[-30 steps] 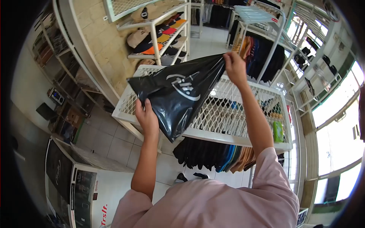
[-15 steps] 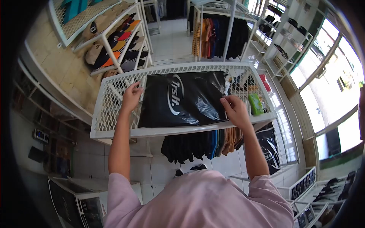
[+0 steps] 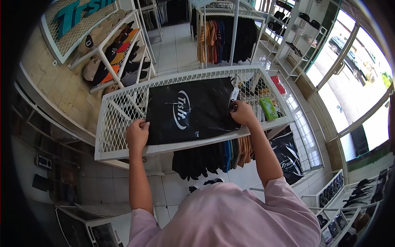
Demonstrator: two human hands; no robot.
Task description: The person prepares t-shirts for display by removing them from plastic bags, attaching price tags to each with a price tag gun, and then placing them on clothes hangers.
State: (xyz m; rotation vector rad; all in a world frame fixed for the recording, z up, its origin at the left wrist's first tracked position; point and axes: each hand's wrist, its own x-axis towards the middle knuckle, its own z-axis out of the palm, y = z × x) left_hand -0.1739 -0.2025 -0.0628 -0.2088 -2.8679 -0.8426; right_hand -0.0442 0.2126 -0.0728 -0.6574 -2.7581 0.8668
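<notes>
A black plastic bag with a white logo lies flat on the white mesh rack top. At its lower left corner, my left hand pinches the edge between thumb and fingers. My right hand is closed on the bag's right edge, its fingertips partly hidden by the plastic. Just above that hand a small white tag shows at the bag's edge. To the right of my right hand lies a green packet on the mesh.
Dark, blue and tan clothes hang under the rack top. A cap shelf stands at upper left, and a clothes rack stands beyond. Another black bag is low on the right, near the glass front.
My left hand has moved down to the bag's lower left corner and closed on it. My right hand has closed on the right edge. The bag looks flatter, and the view has shifted.
</notes>
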